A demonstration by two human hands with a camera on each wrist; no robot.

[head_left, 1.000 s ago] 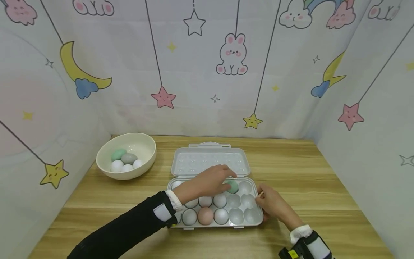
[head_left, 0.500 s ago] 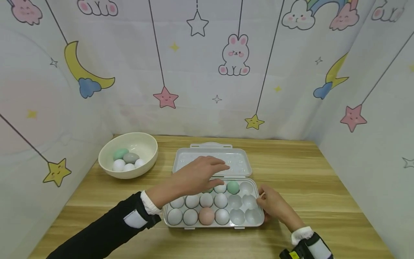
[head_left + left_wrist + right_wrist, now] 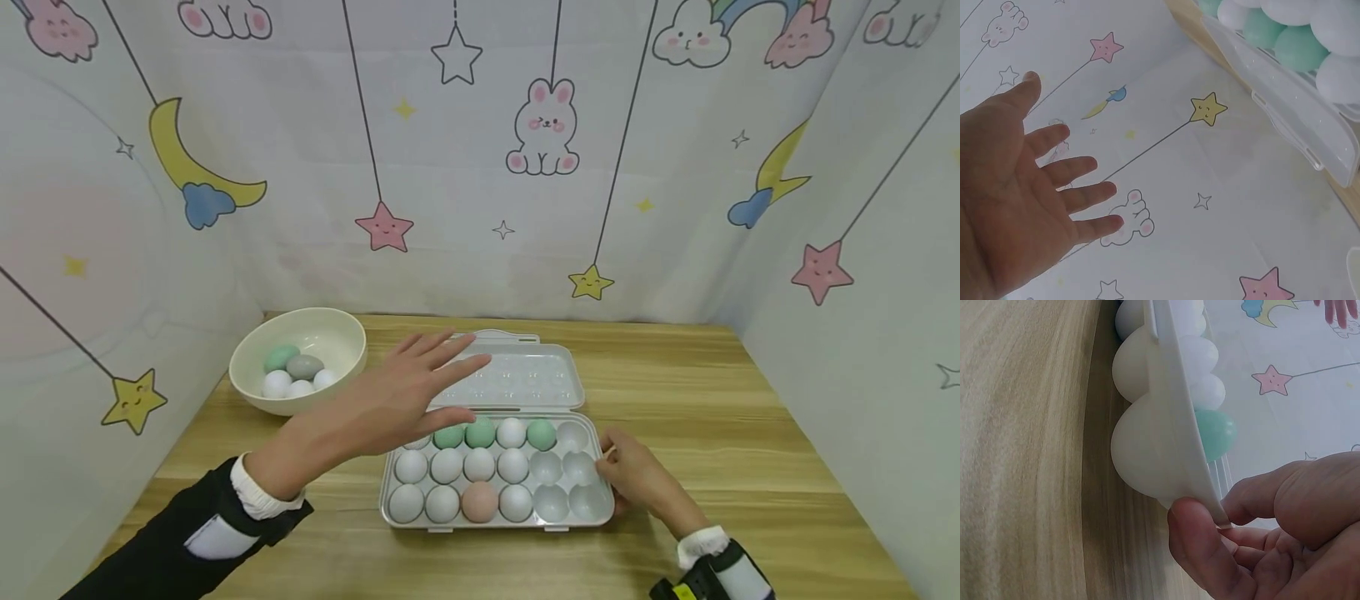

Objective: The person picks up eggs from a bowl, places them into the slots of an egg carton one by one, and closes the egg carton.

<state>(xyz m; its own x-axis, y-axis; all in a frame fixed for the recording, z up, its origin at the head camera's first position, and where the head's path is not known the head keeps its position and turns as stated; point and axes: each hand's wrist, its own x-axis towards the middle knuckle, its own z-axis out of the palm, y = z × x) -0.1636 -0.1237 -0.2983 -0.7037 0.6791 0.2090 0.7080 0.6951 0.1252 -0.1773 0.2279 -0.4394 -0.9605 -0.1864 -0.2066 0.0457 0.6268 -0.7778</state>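
A white egg tray (image 3: pixel 550 502) lies on the wooden table, its lid (image 3: pixel 536 375) folded back behind it. White eggs, several green eggs (image 3: pixel 541 434) and one pink egg (image 3: pixel 480 502) sit in its cups; cups at the right end hold nothing. My left hand (image 3: pixel 382 404), fingers spread and holding nothing, hovers above the tray's back left; its bare palm (image 3: pixel 1035 187) shows in the left wrist view. At the right end, my right hand (image 3: pixel 637 475) pinches the tray's rim between thumb and finger, as the right wrist view also shows.
A cream bowl (image 3: pixel 251 387) stands at the table's back left. Inside are a green egg (image 3: pixel 281 357), a grey egg (image 3: pixel 305 367) and several white eggs (image 3: pixel 277 384). Printed cloth walls (image 3: pixel 450 283) enclose the table (image 3: pixel 675 375) at the back and sides.
My left hand has let go of a green egg in the back row, then moved left with its fingers spreading. The right hand keeps its grip on the rim.
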